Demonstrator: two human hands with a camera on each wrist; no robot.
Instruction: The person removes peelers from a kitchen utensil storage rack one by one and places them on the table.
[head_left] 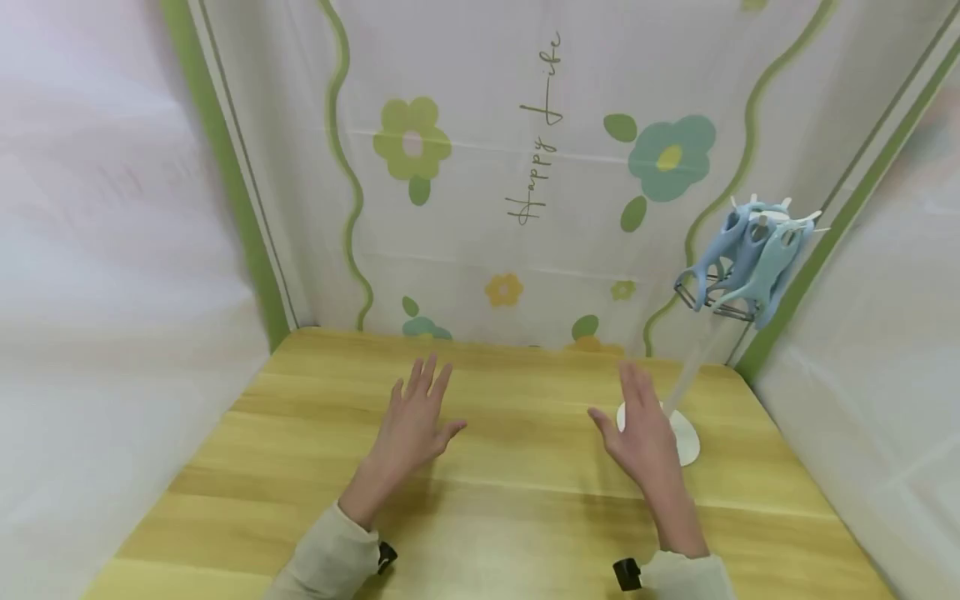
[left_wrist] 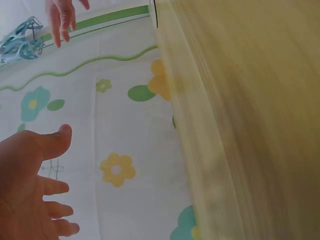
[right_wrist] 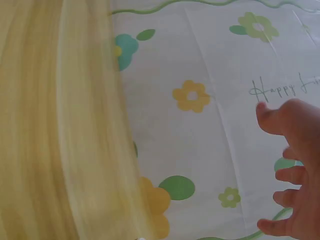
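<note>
My left hand [head_left: 408, 429] hovers over the left part of the wooden table [head_left: 510, 450], fingers straight and spread, holding nothing. Across from it my right hand [head_left: 645, 437] is held out with straight fingers and the thumb apart; it too holds nothing. Just beside the right hand, partly hidden behind it, is a stand with a round white base [head_left: 686, 437] and a pale post. Several light-blue plastic pieces [head_left: 750, 258] with thin metal bars at their lower ends hang from white prongs at its top. In the left wrist view these blue pieces [left_wrist: 22, 42] appear at upper left.
A white flowered curtain [head_left: 465, 242] with "Happy Life" lettering hangs behind the table's far edge. Pale sheets [head_left: 112, 250] with green borders enclose the left and right sides. Each sleeve cuff has a small black device [head_left: 627, 574] by it.
</note>
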